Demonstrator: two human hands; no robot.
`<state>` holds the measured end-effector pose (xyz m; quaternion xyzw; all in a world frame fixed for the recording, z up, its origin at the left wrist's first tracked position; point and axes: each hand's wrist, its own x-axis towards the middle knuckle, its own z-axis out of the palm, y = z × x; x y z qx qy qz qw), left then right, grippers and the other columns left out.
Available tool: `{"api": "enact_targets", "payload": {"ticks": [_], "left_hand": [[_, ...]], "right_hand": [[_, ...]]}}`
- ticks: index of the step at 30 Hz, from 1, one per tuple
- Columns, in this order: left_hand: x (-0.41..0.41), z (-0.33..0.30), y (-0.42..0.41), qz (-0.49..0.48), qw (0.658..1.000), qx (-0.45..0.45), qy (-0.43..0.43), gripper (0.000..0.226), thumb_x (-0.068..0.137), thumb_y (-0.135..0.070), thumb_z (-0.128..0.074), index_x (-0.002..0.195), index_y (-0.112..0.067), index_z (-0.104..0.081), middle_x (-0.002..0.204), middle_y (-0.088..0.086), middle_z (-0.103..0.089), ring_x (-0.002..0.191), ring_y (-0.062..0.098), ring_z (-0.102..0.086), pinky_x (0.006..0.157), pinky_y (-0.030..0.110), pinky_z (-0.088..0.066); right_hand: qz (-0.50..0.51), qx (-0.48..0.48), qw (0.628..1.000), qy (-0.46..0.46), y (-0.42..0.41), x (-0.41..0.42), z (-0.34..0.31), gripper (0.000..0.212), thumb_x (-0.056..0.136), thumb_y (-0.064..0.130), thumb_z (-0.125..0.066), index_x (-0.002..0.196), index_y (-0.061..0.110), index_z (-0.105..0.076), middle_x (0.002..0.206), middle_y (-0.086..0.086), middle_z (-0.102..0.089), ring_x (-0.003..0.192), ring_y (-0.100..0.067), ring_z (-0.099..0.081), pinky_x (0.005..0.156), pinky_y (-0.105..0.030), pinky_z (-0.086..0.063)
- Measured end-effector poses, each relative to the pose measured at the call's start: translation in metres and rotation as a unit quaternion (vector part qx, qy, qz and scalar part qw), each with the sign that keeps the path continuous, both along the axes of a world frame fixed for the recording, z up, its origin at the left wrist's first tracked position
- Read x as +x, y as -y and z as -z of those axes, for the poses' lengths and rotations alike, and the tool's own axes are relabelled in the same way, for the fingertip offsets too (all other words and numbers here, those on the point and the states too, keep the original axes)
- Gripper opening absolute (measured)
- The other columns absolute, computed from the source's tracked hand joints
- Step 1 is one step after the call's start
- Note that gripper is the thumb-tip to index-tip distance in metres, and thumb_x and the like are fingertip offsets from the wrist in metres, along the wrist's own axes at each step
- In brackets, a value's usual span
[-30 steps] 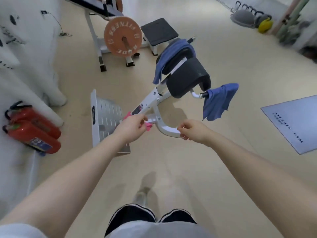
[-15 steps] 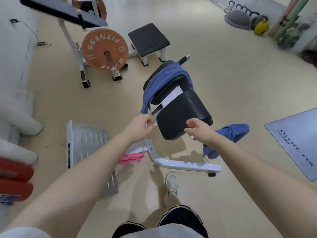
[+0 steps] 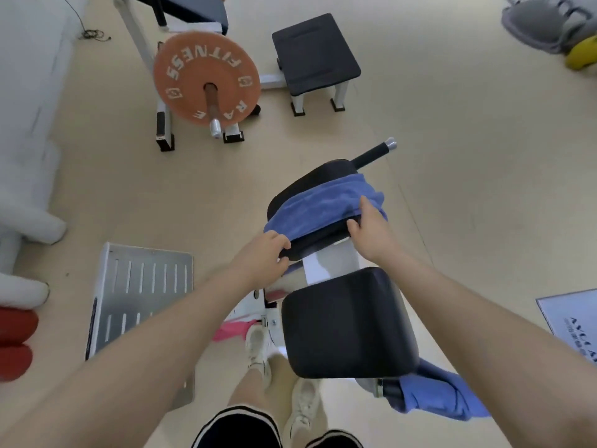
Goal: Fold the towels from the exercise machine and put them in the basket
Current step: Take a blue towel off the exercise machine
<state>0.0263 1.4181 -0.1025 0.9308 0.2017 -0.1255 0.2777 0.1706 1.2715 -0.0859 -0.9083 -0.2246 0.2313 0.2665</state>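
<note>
A blue towel (image 3: 326,206) lies draped across the far black pad (image 3: 310,179) of the exercise machine. My left hand (image 3: 263,258) grips the towel's left end at the pad's edge. My right hand (image 3: 370,227) holds the towel's right end, fingers over the cloth and thumb under it. A second blue towel (image 3: 442,396) hangs from a handle at the lower right, beside the near black pad (image 3: 347,321). A pink cloth (image 3: 234,329) lies low by the machine's white frame. No basket is in view.
A metal footplate (image 3: 142,295) lies on the floor at left. An orange weight plate (image 3: 206,77) on a white rack and a black step bench (image 3: 315,54) stand beyond. Red cylinders (image 3: 14,344) sit far left, a grey mat (image 3: 578,321) far right, kettlebells (image 3: 581,51) top right.
I have stepped closer, and the view now looks down over the machine. Both hands moved up from the frame to the far pad and took hold of the blue towel's two ends.
</note>
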Motion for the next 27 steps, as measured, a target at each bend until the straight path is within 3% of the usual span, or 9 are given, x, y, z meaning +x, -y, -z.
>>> {"api": "enact_targets", "payload": {"ticks": [2, 3, 6, 11, 17, 20, 22, 24, 27], "left_hand": [[0.024, 0.009, -0.013, 0.009, 1.000, -0.009, -0.001, 0.030, 0.091, -0.017, -0.046, 0.120, -0.010, -0.052, 0.125, 0.005, -0.051, 0.114, 0.023, -0.046, 0.092, 0.031, -0.039], [0.036, 0.013, -0.019, 0.007, 1.000, -0.020, -0.001, 0.030, 0.091, -0.017, -0.046, 0.121, -0.010, -0.051, 0.126, 0.005, -0.050, 0.116, 0.024, -0.046, 0.094, 0.032, -0.039], [0.064, 0.018, -0.036, -0.005, 0.998, -0.066, 0.007, 0.030, 0.092, -0.015, -0.047, 0.121, -0.009, -0.051, 0.128, 0.007, -0.048, 0.114, 0.024, -0.049, 0.095, 0.033, -0.041], [0.085, 0.032, -0.073, 0.032, 0.995, -0.095, -0.020, 0.033, 0.092, -0.015, -0.043, 0.124, -0.009, -0.050, 0.129, 0.007, -0.048, 0.115, 0.021, -0.049, 0.095, 0.028, -0.039], [0.083, 0.031, -0.095, 0.042, 0.989, -0.144, -0.010, 0.035, 0.091, -0.011, -0.045, 0.125, -0.008, -0.047, 0.120, 0.007, -0.052, 0.100, 0.022, -0.053, 0.087, 0.030, -0.043], [0.073, 0.015, -0.094, 0.018, 0.977, -0.206, 0.042, 0.038, 0.090, -0.020, -0.043, 0.127, -0.010, -0.044, 0.110, 0.000, -0.048, 0.096, 0.019, -0.050, 0.083, 0.027, -0.041], [0.061, 0.003, -0.093, 0.023, 0.974, -0.220, 0.052, 0.047, 0.081, -0.034, -0.039, 0.123, -0.011, -0.046, 0.113, 0.001, -0.050, 0.103, 0.018, -0.050, 0.092, 0.030, -0.041], [0.046, -0.007, -0.090, 0.015, 0.975, -0.216, 0.046, 0.051, 0.078, -0.043, -0.042, 0.119, -0.014, -0.046, 0.114, 0.002, -0.053, 0.104, 0.020, -0.052, 0.094, 0.033, -0.042], [0.011, -0.018, -0.080, -0.048, 0.971, -0.217, 0.090, 0.033, 0.085, -0.016, -0.055, 0.116, -0.017, -0.047, 0.107, -0.004, -0.055, 0.100, 0.017, -0.054, 0.084, 0.024, -0.041]], "right_hand": [[-0.024, -0.058, 0.998, 0.029, -0.014, 0.020, 0.005, 0.047, 0.097, 0.015, -0.038, 0.143, 0.016, -0.026, 0.124, -0.011, -0.053, 0.102, -0.026, -0.056, 0.077, -0.032, -0.045], [-0.043, -0.090, 0.994, 0.051, -0.019, 0.028, 0.009, 0.052, 0.097, 0.015, -0.039, 0.146, 0.015, -0.022, 0.144, -0.011, -0.040, 0.120, -0.028, -0.049, 0.088, -0.034, -0.045], [-0.107, -0.171, 0.975, 0.090, -0.032, 0.046, 0.022, 0.055, 0.096, 0.014, -0.040, 0.147, 0.019, -0.020, 0.157, -0.003, -0.013, 0.140, -0.027, -0.025, 0.099, -0.039, -0.041], [-0.118, -0.280, 0.946, 0.112, -0.052, 0.057, 0.038, 0.060, 0.090, 0.012, -0.048, 0.144, 0.018, -0.022, 0.152, -0.007, -0.020, 0.127, -0.031, -0.035, 0.093, -0.043, -0.041], [-0.169, -0.301, 0.929, 0.136, -0.072, 0.052, 0.022, 0.029, 0.089, 0.004, -0.041, 0.114, 0.012, -0.050, 0.099, -0.006, -0.058, 0.089, -0.027, -0.054, 0.073, -0.033, -0.035], [-0.162, -0.184, 0.963, 0.108, -0.084, 0.035, 0.003, 0.024, 0.091, 0.011, -0.040, 0.107, 0.014, -0.057, 0.084, -0.005, -0.061, 0.072, -0.023, -0.052, 0.069, -0.034, -0.041], [-0.149, -0.046, 0.988, 0.005, -0.091, 0.020, -0.012, 0.020, 0.092, 0.013, -0.044, 0.109, 0.013, -0.055, 0.086, -0.005, -0.065, 0.075, -0.022, -0.058, 0.071, -0.038, -0.049], [-0.164, 0.035, 0.982, -0.091, -0.099, 0.006, -0.027, 0.020, 0.092, 0.013, -0.049, 0.112, 0.015, -0.050, 0.079, 0.002, -0.061, 0.068, -0.004, -0.056, 0.068, -0.024, -0.048], [-0.189, 0.096, 0.965, -0.156, -0.107, -0.016, -0.044, 0.013, 0.090, 0.012, -0.054, 0.102, 0.016, -0.053, 0.076, 0.001, -0.058, 0.063, -0.002, -0.051, 0.062, -0.016, -0.042]]}}
